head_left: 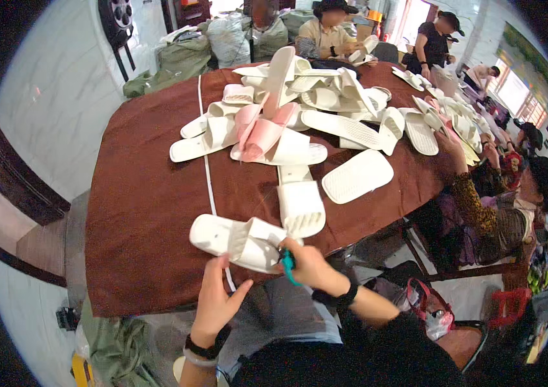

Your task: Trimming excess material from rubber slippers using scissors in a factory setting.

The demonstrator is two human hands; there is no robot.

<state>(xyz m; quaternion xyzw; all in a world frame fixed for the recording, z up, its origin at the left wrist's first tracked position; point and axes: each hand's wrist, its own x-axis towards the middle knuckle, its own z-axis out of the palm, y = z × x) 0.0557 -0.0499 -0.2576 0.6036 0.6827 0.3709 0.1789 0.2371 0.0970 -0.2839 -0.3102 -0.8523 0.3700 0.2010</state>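
A white slide sandal (213, 234) lies at the near edge of the brown-covered table, its toe end pointing left. My left hand (217, 302) is open, thumb and forefinger apart, with the fingertips at the sandal's near edge. Closed round a small tool with a teal handle (289, 266), my right hand (318, 267) is over the sandal's right end. The tool's working end is hidden, so its exact kind does not show. Just beyond stands another white slide (302, 206), close to the first. A white sandal (358, 177) lies sole up to the right.
A heap of white slides (332, 97) covers the far part of the brown table cover (145, 193), with a pink-strapped slide (265, 138) at its front. Co-workers sit at the far side and along the right. Stuffed sacks (183, 55) line the back wall.
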